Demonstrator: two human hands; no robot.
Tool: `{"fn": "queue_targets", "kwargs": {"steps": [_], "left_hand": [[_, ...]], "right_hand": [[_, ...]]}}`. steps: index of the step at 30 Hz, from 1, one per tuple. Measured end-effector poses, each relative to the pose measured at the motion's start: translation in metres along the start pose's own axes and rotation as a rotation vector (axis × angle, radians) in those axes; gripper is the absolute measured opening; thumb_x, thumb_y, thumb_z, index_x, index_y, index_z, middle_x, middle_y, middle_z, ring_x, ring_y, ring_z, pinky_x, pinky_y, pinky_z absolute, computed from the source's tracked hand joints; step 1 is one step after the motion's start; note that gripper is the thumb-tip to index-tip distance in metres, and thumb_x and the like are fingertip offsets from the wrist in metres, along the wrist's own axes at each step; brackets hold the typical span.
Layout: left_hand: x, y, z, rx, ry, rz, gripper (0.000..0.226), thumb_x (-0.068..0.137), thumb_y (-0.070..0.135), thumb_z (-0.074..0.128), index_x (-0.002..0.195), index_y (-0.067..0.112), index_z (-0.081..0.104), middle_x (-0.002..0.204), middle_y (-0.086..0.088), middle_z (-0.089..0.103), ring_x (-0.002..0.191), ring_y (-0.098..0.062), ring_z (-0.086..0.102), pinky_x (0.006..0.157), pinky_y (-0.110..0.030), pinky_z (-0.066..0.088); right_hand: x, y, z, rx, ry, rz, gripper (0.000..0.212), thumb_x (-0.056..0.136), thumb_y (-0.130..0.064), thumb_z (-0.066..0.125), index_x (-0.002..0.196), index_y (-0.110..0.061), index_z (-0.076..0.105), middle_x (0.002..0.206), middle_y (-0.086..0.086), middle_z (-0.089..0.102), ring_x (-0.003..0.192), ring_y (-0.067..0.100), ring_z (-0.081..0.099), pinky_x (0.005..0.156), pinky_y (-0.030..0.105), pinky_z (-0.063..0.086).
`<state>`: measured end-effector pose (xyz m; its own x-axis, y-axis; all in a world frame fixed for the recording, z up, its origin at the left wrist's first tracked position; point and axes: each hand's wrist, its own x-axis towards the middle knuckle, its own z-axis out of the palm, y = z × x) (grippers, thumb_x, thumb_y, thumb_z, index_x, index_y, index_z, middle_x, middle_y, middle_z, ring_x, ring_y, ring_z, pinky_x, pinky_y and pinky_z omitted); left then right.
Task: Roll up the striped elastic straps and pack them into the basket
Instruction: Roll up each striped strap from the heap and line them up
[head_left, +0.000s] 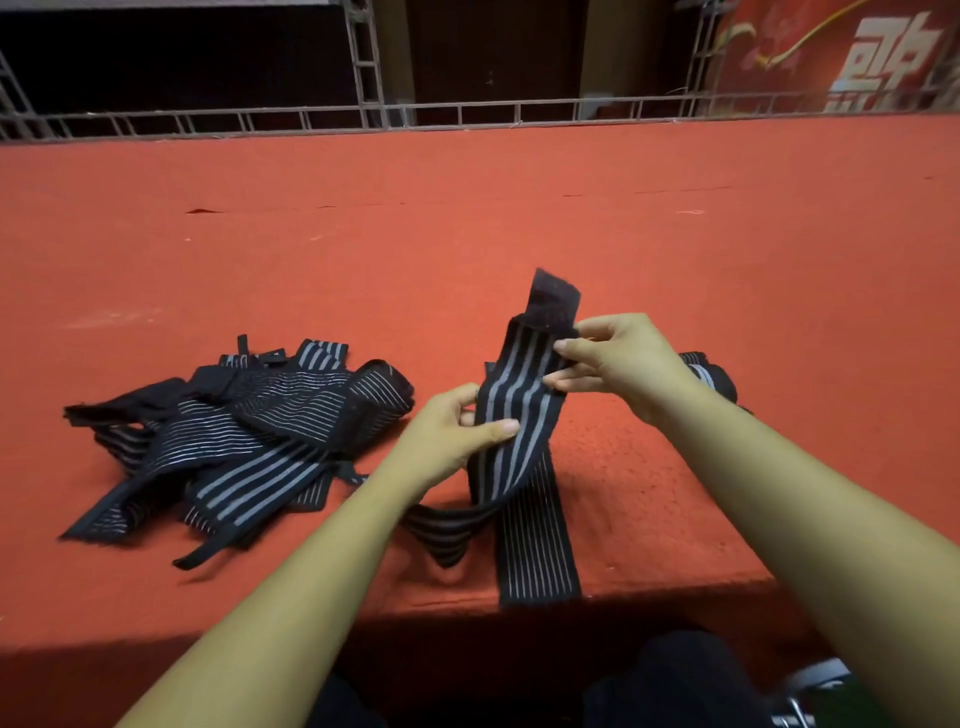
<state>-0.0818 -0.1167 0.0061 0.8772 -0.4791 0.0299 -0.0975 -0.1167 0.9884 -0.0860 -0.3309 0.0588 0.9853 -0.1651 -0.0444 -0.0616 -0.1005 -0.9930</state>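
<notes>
Now gripping a strap (514, 400) with the left hand (447, 441), pinching it higher with the right hand (618, 364), beside a pile (244, 431).

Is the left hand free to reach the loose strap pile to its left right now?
Probably not yet: the left hand grips the held strap. Only bare red cloth lies between it and the pile.

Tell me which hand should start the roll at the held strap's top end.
Right. The right hand pinches the strap just below its plain black end; the left hand grips it lower down, suited to steadying.
</notes>
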Motion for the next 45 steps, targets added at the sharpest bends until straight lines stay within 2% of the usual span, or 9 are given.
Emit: {"fn": "queue_targets", "kwargs": {"steps": [4, 7, 11, 15, 22, 26, 33, 41, 45], "left_hand": [[0.008, 0.024, 0.007, 0.142, 0.208, 0.103, 0.02, 0.085, 0.017, 0.078, 0.102, 0.016, 0.068, 0.086, -0.001, 0.078, 0.081, -0.013, 0.075, 0.069, -0.024, 0.057], [0.008, 0.034, 0.01, 0.168, 0.237, 0.087, 0.023, 0.085, 0.023, 0.078, 0.102, 0.012, 0.067, 0.087, -0.004, 0.078, 0.083, -0.017, 0.075, 0.078, -0.036, 0.06], [0.003, 0.024, 0.013, -0.176, 0.102, -0.041, 0.025, 0.094, 0.012, 0.066, 0.117, 0.007, 0.057, 0.103, -0.019, 0.075, 0.097, -0.029, 0.072, 0.09, -0.045, 0.056], [-0.007, 0.003, 0.022, -0.085, -0.147, -0.095, 0.032, 0.091, 0.007, 0.069, 0.122, 0.01, 0.061, 0.108, -0.011, 0.075, 0.095, -0.019, 0.07, 0.084, -0.029, 0.053], [-0.007, -0.01, 0.013, 0.779, -0.187, -0.175, 0.024, 0.092, 0.033, 0.068, 0.104, 0.014, 0.074, 0.091, -0.004, 0.076, 0.067, -0.009, 0.067, 0.067, -0.028, 0.053], [-0.01, -0.005, 0.012, 0.498, -0.186, -0.34, 0.022, 0.098, 0.015, 0.062, 0.093, -0.007, 0.061, 0.094, -0.026, 0.07, 0.076, -0.031, 0.076, 0.043, -0.023, 0.048], [-0.015, -0.009, -0.005, 0.24, -0.169, -0.263, 0.019, 0.101, 0.023, 0.056, 0.083, 0.016, 0.058, 0.056, 0.015, 0.054, 0.049, -0.005, 0.049, 0.05, -0.021, 0.031], [-0.026, -0.042, 0.013, -0.031, -0.454, -0.26, 0.024, 0.09, 0.016, 0.065, 0.105, -0.001, 0.057, 0.079, -0.009, 0.045, 0.061, -0.008, 0.04, 0.056, -0.019, 0.031], [-0.022, -0.045, 0.032, -0.085, -0.482, -0.305, 0.024, 0.093, 0.016, 0.06, 0.113, 0.003, 0.064, 0.101, -0.014, 0.06, 0.083, -0.018, 0.056, 0.067, -0.024, 0.053]], "right_hand": [[-0.012, 0.0, 0.013, -0.167, -0.242, -0.078, 0.024, 0.091, -0.022, 0.073, 0.099, 0.001, 0.071, 0.094, 0.008, 0.07, 0.09, 0.016, 0.069, 0.086, 0.036, 0.06], [-0.017, -0.003, 0.014, -0.127, -0.284, -0.135, 0.009, 0.085, -0.011, 0.077, 0.092, -0.008, 0.073, 0.084, 0.0, 0.074, 0.082, 0.01, 0.07, 0.071, 0.023, 0.055], [-0.009, -0.007, 0.008, -0.156, -0.131, -0.173, 0.014, 0.082, -0.009, 0.08, 0.094, -0.004, 0.075, 0.088, 0.007, 0.077, 0.081, 0.014, 0.072, 0.077, 0.031, 0.058], [0.0, -0.007, 0.003, -0.105, -0.002, -0.216, 0.014, 0.079, -0.01, 0.082, 0.09, -0.005, 0.073, 0.084, 0.001, 0.074, 0.078, 0.011, 0.069, 0.073, 0.029, 0.055], [0.009, 0.0, -0.011, -0.072, 0.202, -0.272, 0.017, 0.079, -0.005, 0.081, 0.093, -0.002, 0.074, 0.08, 0.002, 0.072, 0.07, 0.008, 0.064, 0.07, 0.029, 0.054], [0.011, 0.005, -0.015, -0.07, 0.231, -0.264, 0.014, 0.081, -0.005, 0.079, 0.094, -0.003, 0.073, 0.083, 0.004, 0.073, 0.074, 0.012, 0.067, 0.08, 0.04, 0.058], [0.023, 0.012, -0.018, -0.064, 0.287, -0.303, 0.013, 0.082, -0.007, 0.079, 0.092, -0.015, 0.073, 0.094, 0.005, 0.076, 0.09, 0.021, 0.073, 0.088, 0.047, 0.059], [0.038, 0.022, -0.024, -0.191, 0.312, -0.304, 0.013, 0.08, -0.007, 0.079, 0.093, -0.008, 0.075, 0.09, 0.005, 0.076, 0.079, 0.012, 0.068, 0.081, 0.038, 0.057], [0.045, 0.018, -0.026, -0.234, 0.303, -0.324, 0.012, 0.079, -0.007, 0.079, 0.086, -0.016, 0.074, 0.09, 0.004, 0.076, 0.081, 0.012, 0.068, 0.078, 0.034, 0.056]]}}
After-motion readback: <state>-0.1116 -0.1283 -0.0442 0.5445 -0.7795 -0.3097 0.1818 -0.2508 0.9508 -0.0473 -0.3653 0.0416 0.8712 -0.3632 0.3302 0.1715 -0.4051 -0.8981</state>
